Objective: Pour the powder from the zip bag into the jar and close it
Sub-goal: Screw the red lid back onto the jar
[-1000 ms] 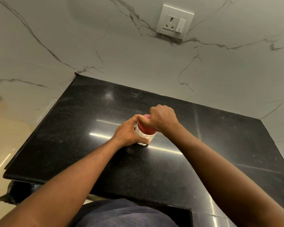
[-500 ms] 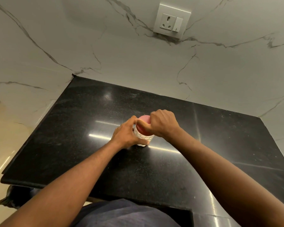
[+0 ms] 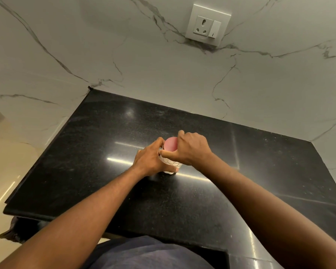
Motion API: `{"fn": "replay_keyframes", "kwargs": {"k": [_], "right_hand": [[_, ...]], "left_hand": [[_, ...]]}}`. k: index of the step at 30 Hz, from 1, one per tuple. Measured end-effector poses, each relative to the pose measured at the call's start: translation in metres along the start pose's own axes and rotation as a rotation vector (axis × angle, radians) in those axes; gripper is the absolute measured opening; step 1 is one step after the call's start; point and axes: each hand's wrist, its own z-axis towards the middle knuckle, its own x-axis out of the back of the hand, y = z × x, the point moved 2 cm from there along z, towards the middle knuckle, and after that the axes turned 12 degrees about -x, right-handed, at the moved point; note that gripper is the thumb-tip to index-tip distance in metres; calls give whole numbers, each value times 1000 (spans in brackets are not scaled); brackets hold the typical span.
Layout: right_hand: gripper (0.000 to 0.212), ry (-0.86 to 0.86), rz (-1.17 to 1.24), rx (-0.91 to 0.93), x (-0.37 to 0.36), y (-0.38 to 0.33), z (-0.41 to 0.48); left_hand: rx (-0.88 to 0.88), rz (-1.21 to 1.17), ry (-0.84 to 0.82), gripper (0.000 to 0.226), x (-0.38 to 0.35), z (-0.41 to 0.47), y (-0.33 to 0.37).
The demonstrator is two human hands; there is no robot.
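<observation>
We note the jar standing upright near the middle of the black countertop, well apart from the marble wall and its socket plate; its long axis runs vertical, mouth pointing up, and that mouth is covered by the red lid. Both hands meet on it. Our left hand comes in from the left and wraps the patterned white body, fingers curled closed around it, steadying it against the counter. Our right hand sits over and to the right of the lid, closed on its rim, thumb lying across the near edge where lid meets body. The right hand is the one on the lid, so any turn about the vertical axis falls to it while the left resists. We cannot tell whether the lid is fully seated. No zip bag appears in view, and the jar's contents are hidden. We judge the closing step to be in hand, with only tightening left.
</observation>
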Motion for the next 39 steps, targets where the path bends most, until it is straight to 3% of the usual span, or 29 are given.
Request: {"fn": "replay_keyframes", "kwargs": {"k": [3, 6, 14, 16, 19, 22, 29, 39], "right_hand": [[112, 0, -22, 86, -6, 8, -3], [104, 5, -54, 176, -12, 16, -6], [99, 98, 159, -13, -30, 7, -17], [103, 16, 410, -84, -40, 12, -25], [112, -177, 1040, -179, -61, 6, -48], [94, -102, 1251, -256, -82, -4, -55], [89, 3, 1319, -310, -66, -16, 7], [94, -62, 1182, -324, -67, -41, 55]], "left_hand": [[6, -17, 6, 80, 1, 0, 0], [2, -25, 17, 80, 0, -1, 0], [-52, -78, 24, 79, 7, 2, -1], [-54, -152, 68, 85, 5, -3, -5], [-77, -278, 121, 96, -5, -15, -14], [-63, -273, 178, 86, -9, -17, -23], [-81, -240, 220, 86, 38, 30, -32], [38, -127, 146, 82, 66, 59, -56]]}}
